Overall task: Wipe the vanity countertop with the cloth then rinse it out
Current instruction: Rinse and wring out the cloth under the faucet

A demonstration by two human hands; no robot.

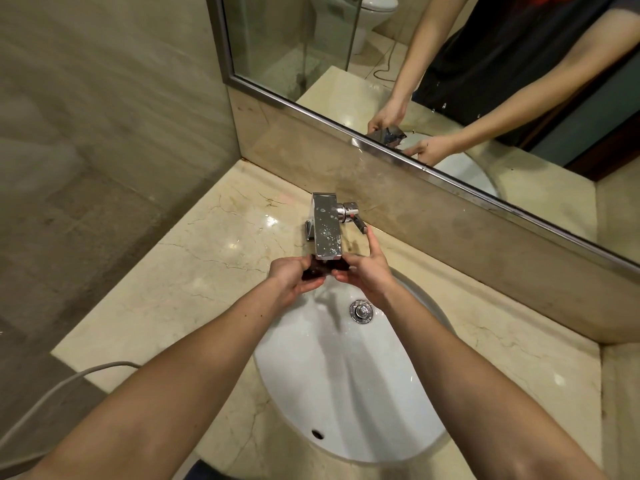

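dark cloth [317,271] bunched between both hands [327,271]

Beige veined stone walls [104,116] meet at a corner behind a cream marble backsplash [433,216]. Above it hangs a large mirror with a brushed metal frame [346,131], reflecting a white toilet [374,8], a glass shower partition [277,39] and pale floor tiles [381,60]. Warm overhead light glints off the polished surfaces.

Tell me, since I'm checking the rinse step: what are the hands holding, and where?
Both hands hold a dark cloth under the tap spout: left hand grips its left end, right hand its right end, over the sink.
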